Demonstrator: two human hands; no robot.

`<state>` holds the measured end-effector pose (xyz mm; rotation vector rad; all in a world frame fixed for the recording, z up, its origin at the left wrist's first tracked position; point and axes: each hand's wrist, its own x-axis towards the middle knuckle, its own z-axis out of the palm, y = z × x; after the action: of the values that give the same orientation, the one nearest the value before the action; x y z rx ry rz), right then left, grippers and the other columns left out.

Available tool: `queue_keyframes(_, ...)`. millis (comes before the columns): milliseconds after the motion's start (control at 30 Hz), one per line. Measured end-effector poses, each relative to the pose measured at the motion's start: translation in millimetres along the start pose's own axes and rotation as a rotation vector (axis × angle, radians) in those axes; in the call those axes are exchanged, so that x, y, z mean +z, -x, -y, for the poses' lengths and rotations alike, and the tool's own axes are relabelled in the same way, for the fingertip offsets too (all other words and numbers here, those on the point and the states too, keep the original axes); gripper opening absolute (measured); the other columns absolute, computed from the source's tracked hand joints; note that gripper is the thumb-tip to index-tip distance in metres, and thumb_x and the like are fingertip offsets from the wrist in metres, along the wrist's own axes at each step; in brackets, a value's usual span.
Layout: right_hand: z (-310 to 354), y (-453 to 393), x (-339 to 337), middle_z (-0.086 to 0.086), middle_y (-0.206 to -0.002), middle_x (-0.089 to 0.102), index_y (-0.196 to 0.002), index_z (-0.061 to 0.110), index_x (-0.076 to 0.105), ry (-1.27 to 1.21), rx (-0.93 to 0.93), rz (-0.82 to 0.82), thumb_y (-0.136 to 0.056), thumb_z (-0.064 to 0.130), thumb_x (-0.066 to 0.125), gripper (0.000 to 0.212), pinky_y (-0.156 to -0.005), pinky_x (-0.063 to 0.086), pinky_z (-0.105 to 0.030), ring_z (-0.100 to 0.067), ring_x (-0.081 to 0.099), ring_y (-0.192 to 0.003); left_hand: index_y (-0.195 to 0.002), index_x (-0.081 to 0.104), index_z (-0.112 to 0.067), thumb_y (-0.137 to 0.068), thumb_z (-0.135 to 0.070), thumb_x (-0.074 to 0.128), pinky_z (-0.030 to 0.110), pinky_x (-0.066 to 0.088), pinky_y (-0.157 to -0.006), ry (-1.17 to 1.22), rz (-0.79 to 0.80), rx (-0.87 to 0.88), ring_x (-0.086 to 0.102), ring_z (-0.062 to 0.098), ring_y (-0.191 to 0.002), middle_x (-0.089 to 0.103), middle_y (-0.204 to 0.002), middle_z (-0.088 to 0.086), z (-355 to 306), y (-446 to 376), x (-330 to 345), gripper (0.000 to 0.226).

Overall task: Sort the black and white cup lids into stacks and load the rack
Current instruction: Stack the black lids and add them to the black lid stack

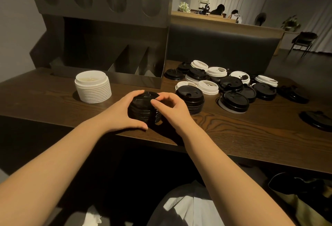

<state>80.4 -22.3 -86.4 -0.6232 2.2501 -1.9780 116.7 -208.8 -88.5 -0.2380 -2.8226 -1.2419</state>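
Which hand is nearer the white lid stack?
Left. The left hand grips the black stack beside the white lid stack; the right hand is on the black stack's far side.

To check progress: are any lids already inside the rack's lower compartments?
No, the rack's lower compartments hold no lids; both stacks stand on the table.

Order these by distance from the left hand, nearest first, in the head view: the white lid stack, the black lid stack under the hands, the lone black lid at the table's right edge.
1. Black lid stack: the left hand grips its left side.
2. White lid stack: behind, to the left.
3. Lone black lid: far right.
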Motion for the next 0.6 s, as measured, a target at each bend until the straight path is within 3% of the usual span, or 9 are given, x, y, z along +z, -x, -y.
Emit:
queue_keyframes(67,0.1,0.3,0.7,0.003,-0.121,0.057,-0.091,0.020,0.062,0.055,0.017,0.034,-0.081,0.023,0.073,0.015,-0.096,0.047,-0.030,-0.012,0.055,-0.112,-0.144,0.028,-0.033,-0.074,-0.042,0.075,0.022,0.040,-0.095,0.095,-0.005,-0.026,0.039,0.009,-0.123,0.036,-0.136,-0.011,-0.3,-1.8,0.3,0.085)
queue_keyframes(133,1.9,-0.1,0.6,0.003,-0.132,0.052,-0.091,0.023,0.062,0.125,0.021,0.061,-0.084,0.026,0.070,0.011,-0.101,0.040,-0.031,-0.013,0.048,-0.123,-0.140,0.038,-0.030,-0.086,-0.052,0.055,0.025,0.045,-0.092,0.234,-0.098,-0.049,0.045,0.014,-0.121,0.042,-0.130,-0.009,-1.9,-4.3,2.8,0.061)
queue_keyframes(200,5.5,-0.2,-0.8,0.004,-0.140,0.048,-0.091,0.025,0.065,0.142,0.014,0.061,-0.090,0.028,0.062,0.005,-0.102,0.032,-0.028,-0.009,0.040,-0.128,-0.134,0.048,-0.026,-0.098,-0.042,0.040,0.031,0.044,-0.097,0.339,-0.210,-0.079,0.047,0.015,-0.119,0.049,-0.125,-0.008,-2.8,-6.4,5.6,0.040)
queue_keyframes(267,7.1,-0.5,-0.4,0.003,-0.136,0.053,-0.089,0.023,0.070,0.051,0.042,0.055,-0.098,0.031,0.049,0.024,-0.102,0.030,-0.027,-0.007,0.043,-0.124,-0.128,0.052,-0.026,-0.099,-0.031,0.044,0.023,0.043,-0.089,0.333,-0.263,-0.086,0.048,0.012,-0.117,0.052,-0.116,-0.014,-2.9,-7.9,7.1,0.030)
queue_keyframes(367,1.8,-4.9,3.6,0.004,-0.116,0.063,-0.066,0.025,0.073,-0.120,0.155,0.014,-0.100,0.042,0.035,0.054,-0.111,0.033,-0.043,-0.018,0.052,-0.121,-0.131,0.052,-0.023,-0.098,-0.026,0.048,0.013,0.040,-0.080,0.250,-0.269,-0.085,0.046,0.009,-0.116,0.050,-0.125,-0.009,-2.5,-7.8,9.3,0.033)
queue_keyframes(433,-0.2,-5.0,6.5,0.003,-0.119,0.063,-0.061,0.026,0.073,-0.157,0.164,-0.005,-0.093,0.056,0.034,0.058,-0.111,0.033,-0.049,-0.022,0.052,-0.122,-0.134,0.051,-0.022,-0.099,-0.027,0.046,0.018,0.039,-0.088,0.215,-0.284,-0.083,0.044,0.009,-0.119,0.049,-0.134,-0.005,-3.3,-6.4,10.0,0.036)
queue_keyframes(533,0.8,-4.8,6.6,-0.001,-0.135,0.056,-0.074,0.031,0.074,-0.092,0.081,-0.055,-0.094,0.055,0.029,0.055,-0.113,0.028,-0.051,-0.022,0.045,-0.129,-0.142,0.043,-0.022,-0.102,-0.034,0.034,0.025,0.029,-0.103,0.177,-0.344,-0.051,0.037,0.013,-0.133,0.042,-0.145,-0.004,-7.0,-4.7,8.8,0.043)
queue_keyframes(600,3.4,-4.2,5.7,0.000,-0.137,0.054,-0.086,0.031,0.076,-0.110,0.097,-0.084,-0.096,0.053,0.028,0.054,-0.114,0.028,-0.049,-0.020,0.044,-0.130,-0.140,0.043,-0.024,-0.102,-0.040,0.027,0.032,0.032,-0.108,0.302,-0.397,-0.068,0.040,0.017,-0.133,0.043,-0.144,-0.003,-7.0,-2.9,6.6,0.044)
